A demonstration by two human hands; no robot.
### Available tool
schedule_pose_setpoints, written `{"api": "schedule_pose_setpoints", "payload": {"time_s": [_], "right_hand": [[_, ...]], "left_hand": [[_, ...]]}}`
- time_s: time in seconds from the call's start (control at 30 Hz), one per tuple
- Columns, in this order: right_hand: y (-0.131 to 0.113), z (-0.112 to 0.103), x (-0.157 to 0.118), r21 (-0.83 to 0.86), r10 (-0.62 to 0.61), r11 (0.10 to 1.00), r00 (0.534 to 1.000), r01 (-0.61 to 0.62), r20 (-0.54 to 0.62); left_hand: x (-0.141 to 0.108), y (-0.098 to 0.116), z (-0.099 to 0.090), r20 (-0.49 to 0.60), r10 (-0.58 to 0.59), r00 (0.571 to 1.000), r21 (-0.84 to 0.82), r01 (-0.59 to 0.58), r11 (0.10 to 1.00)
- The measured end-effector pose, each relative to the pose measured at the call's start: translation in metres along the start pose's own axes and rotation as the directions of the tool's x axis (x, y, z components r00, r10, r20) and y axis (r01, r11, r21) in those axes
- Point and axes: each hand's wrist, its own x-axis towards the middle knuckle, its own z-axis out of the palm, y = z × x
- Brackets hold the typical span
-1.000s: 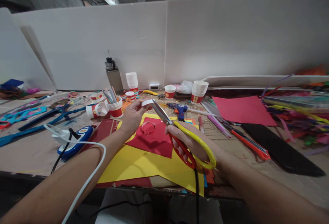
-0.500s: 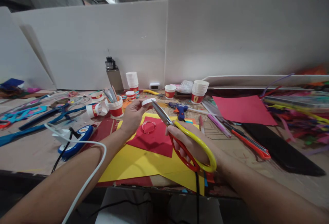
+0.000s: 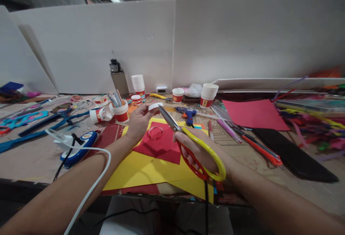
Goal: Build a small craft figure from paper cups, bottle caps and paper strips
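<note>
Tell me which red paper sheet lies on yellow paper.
The central red sheet, bearing the ring; the other red sheet, far right, shows no yellow paper beneath.

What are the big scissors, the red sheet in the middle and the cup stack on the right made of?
Scissors: blades look like metal, because they're grey and shiny; the yellow and red handles are probably smooth plastic, or coated metal, since they're glossy.

Red sheet: perhaps paper or thin foam, as it's flat and dull.

Cup stack: likely smooth paper, with thin, close-set rims.
</note>
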Motion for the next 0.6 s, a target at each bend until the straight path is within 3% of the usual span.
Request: {"api": "schedule_pose_setpoints", "payload": {"time_s": [0.3,0.6], "right_hand": [[-0.002,0.000,0.001,-0.063,-0.006,0.998,1.000,0.007,0.021],[0.005,0.005,0.002,-0.031,-0.032,0.999,0.999,0.032,0.022]], "left_hand": [[-0.001,0.016,0.006,0.005,0.047,0.999,0.071,-0.047,0.996],[-0.003,0.009,0.006,-0.056,0.003,0.998,0.034,-0.001,0.999]]}}
